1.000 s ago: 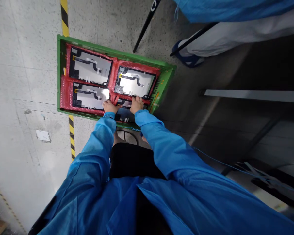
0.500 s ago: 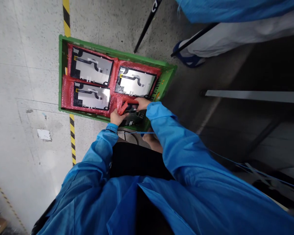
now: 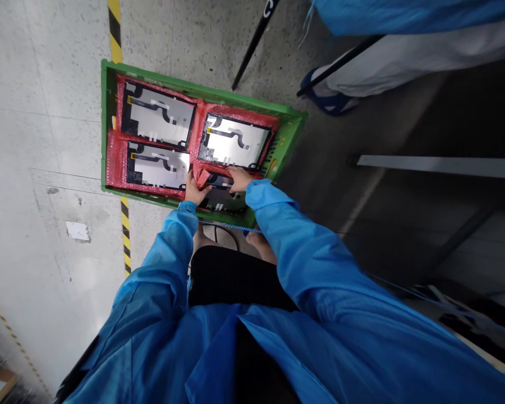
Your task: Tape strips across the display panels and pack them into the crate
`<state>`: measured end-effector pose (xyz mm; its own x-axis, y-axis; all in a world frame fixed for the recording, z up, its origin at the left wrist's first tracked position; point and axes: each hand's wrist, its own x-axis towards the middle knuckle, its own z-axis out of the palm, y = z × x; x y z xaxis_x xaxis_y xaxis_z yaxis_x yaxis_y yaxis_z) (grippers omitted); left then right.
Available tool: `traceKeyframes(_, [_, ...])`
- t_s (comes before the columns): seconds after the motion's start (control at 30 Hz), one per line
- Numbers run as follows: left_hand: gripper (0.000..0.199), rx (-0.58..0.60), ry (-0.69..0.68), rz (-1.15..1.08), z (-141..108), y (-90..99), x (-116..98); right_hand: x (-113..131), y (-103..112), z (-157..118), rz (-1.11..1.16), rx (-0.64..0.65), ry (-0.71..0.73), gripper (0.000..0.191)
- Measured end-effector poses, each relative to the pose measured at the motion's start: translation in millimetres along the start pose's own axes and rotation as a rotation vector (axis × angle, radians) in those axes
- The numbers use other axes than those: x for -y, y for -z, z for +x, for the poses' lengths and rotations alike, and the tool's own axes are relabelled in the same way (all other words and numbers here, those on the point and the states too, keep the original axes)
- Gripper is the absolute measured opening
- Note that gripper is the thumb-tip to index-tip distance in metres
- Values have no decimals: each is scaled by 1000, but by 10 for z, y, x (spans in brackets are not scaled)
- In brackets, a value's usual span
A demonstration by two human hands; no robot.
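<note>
A green crate (image 3: 172, 81) on the floor holds flat display panels with silver backs and black ribbon cables. One panel (image 3: 160, 120) lies far left, another (image 3: 235, 140) far right, a third (image 3: 162, 168) near left, all over red bubble wrap (image 3: 116, 160). In the near right corner, a darker panel (image 3: 224, 201) is tilted between my hands. My left hand (image 3: 196, 192) is closed on its left edge, beside a folded flap of red wrap (image 3: 202, 177). My right hand (image 3: 238, 179) grips its far right part, fingers bent over it. The fingertips are partly hidden.
A black pole (image 3: 252, 50) stands just beyond the crate. At the upper right are another person's leg (image 3: 387, 64) and blue sandal (image 3: 326, 101). A grey metal bar (image 3: 437, 164) lies right. A coiled blue cord (image 3: 239, 228) runs along the crate's near side.
Both hands have shifted slightly left with the near right panel. The red flap between them now shows less and lies lower. The other panels stay put.
</note>
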<state>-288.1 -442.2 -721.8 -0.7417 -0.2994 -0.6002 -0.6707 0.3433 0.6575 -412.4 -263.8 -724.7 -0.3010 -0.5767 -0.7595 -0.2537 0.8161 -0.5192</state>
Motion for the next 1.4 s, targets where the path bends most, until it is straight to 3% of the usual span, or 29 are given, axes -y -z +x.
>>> traceKeyframes(0.27, [50,-18,157,97,28,26,-90,62,-15,-86,70,-41,-56,81])
traceKeyframes(0.53, [51,-71,-32,53,-272,95,-212,23,-25,-270,144,-148,14,64])
traceKeyframes(0.67, [49,-65,-121,58,-392,128,-270,-14,83,-286,163,-92,112,58])
traceKeyframes(0.83, [51,-62,-189,39,-458,116,-300,74,225,-238,111,37,204,73])
traceKeyframes(0.93, [66,-92,-132,12,-458,95,-269,140,237,-289,200,52,178,76])
traceKeyframes(1.0, [99,-100,-50,-49,-419,106,-226,167,234,-314,276,-11,113,86])
traceKeyframes(1.1, [143,-44,90,-96,-281,194,-173,188,260,-277,290,36,72,77])
traceKeyframes(1.2, [154,74,52,1,-83,340,-205,201,318,-209,260,125,156,45])
traceKeyframes(1.3, [153,233,-130,-19,47,449,-316,219,357,-211,324,159,230,44])
traceKeyframes(1.4, [124,314,-145,-126,9,468,-407,224,364,-260,332,160,245,46])
